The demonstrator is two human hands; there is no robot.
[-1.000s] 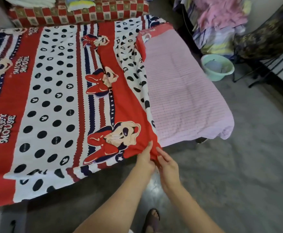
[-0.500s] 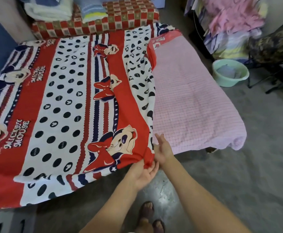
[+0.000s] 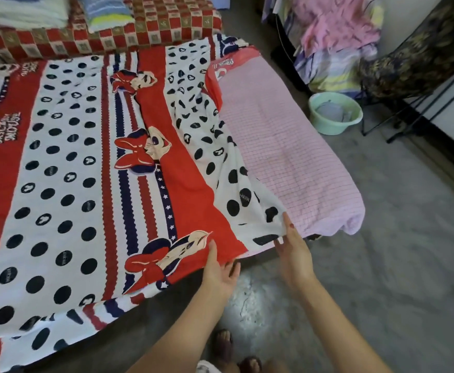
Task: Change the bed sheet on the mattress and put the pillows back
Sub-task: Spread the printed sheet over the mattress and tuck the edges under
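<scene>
A red, white and navy cartoon bed sheet (image 3: pixel 91 168) with black dots covers most of the low mattress. The mattress's right strip shows a pink checked cover (image 3: pixel 282 154). My left hand (image 3: pixel 219 267) grips the sheet's front edge at the red band, thumb on top. My right hand (image 3: pixel 293 251) holds the same edge further right, at the white dotted part, which is partly unfolded over the pink cover. Folded bedding and a blue-striped pillow (image 3: pixel 107 12) lie on a red checked cushion (image 3: pixel 128 36) behind the mattress.
A mint green basin (image 3: pixel 335 113) stands on the grey floor to the right of the mattress. Behind it is a rack heaped with pink and striped cloth (image 3: pixel 336 36), and a dark patterned chair (image 3: pixel 419 57). My sandalled feet (image 3: pixel 228 351) stand at the mattress's front edge.
My hands, together at the sheet's folded corner, have moved apart. The right hand has drawn the folded dotted part to the right, over more of the pink cover.
</scene>
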